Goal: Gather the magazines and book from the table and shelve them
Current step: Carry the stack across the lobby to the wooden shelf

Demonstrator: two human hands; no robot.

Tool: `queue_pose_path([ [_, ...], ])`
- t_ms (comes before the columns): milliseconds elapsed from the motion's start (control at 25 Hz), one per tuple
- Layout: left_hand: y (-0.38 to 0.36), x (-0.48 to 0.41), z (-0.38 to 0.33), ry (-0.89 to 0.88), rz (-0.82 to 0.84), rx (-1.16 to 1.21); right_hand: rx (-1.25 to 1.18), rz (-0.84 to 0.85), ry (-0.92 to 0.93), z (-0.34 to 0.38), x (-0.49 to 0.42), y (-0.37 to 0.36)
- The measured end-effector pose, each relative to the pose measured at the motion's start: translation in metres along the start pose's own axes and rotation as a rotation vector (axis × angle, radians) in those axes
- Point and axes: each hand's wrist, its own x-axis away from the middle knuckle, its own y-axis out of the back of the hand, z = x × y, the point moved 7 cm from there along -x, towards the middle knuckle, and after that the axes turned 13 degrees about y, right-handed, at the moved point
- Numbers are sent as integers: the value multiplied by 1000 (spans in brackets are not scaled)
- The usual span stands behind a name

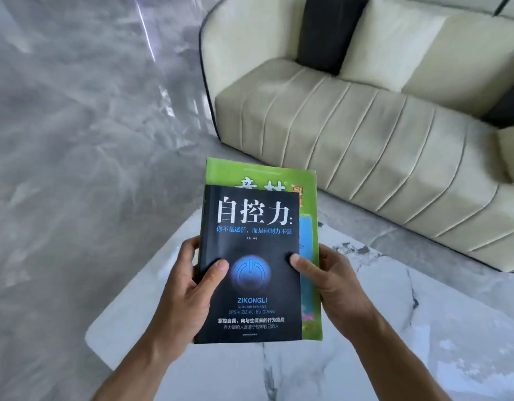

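- The left hand (192, 287) grips the left edge of a small stack, thumb pressed flat on the top cover and the fingers tucked out of sight beneath.
- The right hand (329, 280) grips the right edge the same way, thumb on the cover; both hands are closed on the stack and carry it in the air.
- The stack is held above the desk (409, 328), over its far left corner, with nothing of it touching the surface.
- On top lies the book (251, 264), a paperback with a matte black cover, large white Chinese characters, a glowing blue power symbol in the middle and the word "ZIKONGLI" in blue.
- Under it sits the magazine (261, 175), wider and taller, its glossy bright green cover showing past the book's top and right edges; how many magazines lie there cannot be told.
- The desk is white marble-look stone with grey veins, smooth, with a rounded corner.
- Beyond the desk's far edge stands a cream sofa (351, 134) with a channel-stitched seat, dark piping and a pale cushion (392, 41).
- The floor (76, 140) is polished grey with cloudy streaks and a bright reflection.
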Motion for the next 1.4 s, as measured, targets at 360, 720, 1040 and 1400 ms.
queue_pose_path([
  [360, 230, 128, -276, -295, -227, 93, -36, 258, 354, 281, -8, -298],
  [720, 498, 230, -411, -451, -543, 144, -116, 456, 469, 392, -9, -614],
  [1040, 702, 143, -476, -522, -660, 152, -114, 523, 542, 405, -131, -834],
  [1400, 928, -29, -603, -569, -660, 184, -119, 508, 559, 432, -338, -1071],
])
